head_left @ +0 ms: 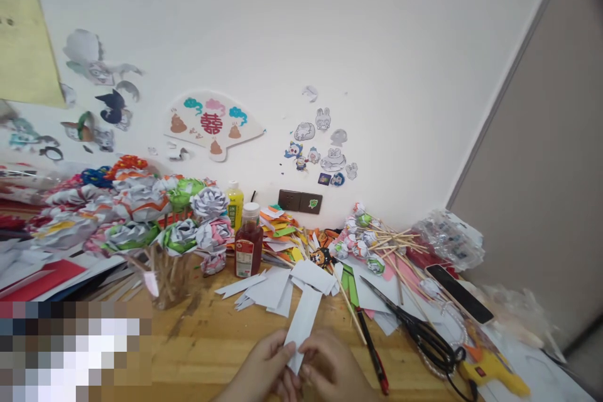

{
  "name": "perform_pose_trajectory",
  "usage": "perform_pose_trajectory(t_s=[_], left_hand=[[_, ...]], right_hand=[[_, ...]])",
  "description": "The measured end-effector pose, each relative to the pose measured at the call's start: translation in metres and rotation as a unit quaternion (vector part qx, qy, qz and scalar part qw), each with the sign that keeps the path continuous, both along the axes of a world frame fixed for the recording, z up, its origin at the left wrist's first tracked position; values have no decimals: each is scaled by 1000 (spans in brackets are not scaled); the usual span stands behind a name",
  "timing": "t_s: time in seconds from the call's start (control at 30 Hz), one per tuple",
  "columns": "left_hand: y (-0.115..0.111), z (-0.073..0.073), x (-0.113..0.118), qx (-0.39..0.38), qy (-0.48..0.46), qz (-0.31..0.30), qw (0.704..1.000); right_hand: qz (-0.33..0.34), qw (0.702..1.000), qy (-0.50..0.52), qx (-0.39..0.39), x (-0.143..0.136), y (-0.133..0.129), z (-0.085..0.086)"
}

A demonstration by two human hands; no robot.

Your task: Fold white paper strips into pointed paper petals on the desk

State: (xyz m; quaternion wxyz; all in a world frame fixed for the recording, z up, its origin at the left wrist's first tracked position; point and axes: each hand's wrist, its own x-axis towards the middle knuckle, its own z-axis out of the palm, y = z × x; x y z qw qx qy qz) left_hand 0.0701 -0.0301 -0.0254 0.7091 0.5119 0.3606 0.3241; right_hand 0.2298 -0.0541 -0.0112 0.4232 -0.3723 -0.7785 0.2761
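A long white paper strip [304,317] stands tilted between my two hands at the bottom middle of the head view. My left hand [266,364] pinches its lower part, thumb on the front face. My right hand [334,361] has its fingers closed on the strip's right edge near the lower end. Just beyond the strip, loose white paper pieces [271,289] lie on the wooden table [202,352]. The fingertips below the strip are partly hidden.
Paper flowers on sticks [136,232] fill a clear container at left. A red sauce bottle [248,245] and yellow bottle [234,201] stand behind. To the right lie a red-black pen [374,352], black scissors [426,339], a phone [459,294] and a yellow glue gun [494,372].
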Motion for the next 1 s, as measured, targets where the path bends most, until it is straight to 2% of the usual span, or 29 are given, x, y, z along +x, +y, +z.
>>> perform_pose_trajectory(t_s=[0.2,0.4,0.63,0.8,1.0], left_hand=[[1,3,-2,-3,0,-14,1000],[2,6,-3,-6,-9,-19,1000],[0,9,-5,-14,-23,-32,999],[0,13,-4,-12,-23,-23,999],[-1,11,-3,-9,-29,-28,999]], right_hand=[[-18,999,-22,28,2,3,-2],[-19,999,20,31,4,7,-3],[20,995,-72,65,3,2,12],[-14,999,47,5,-5,1,2],[-75,984,126,-106,-12,6,-14]])
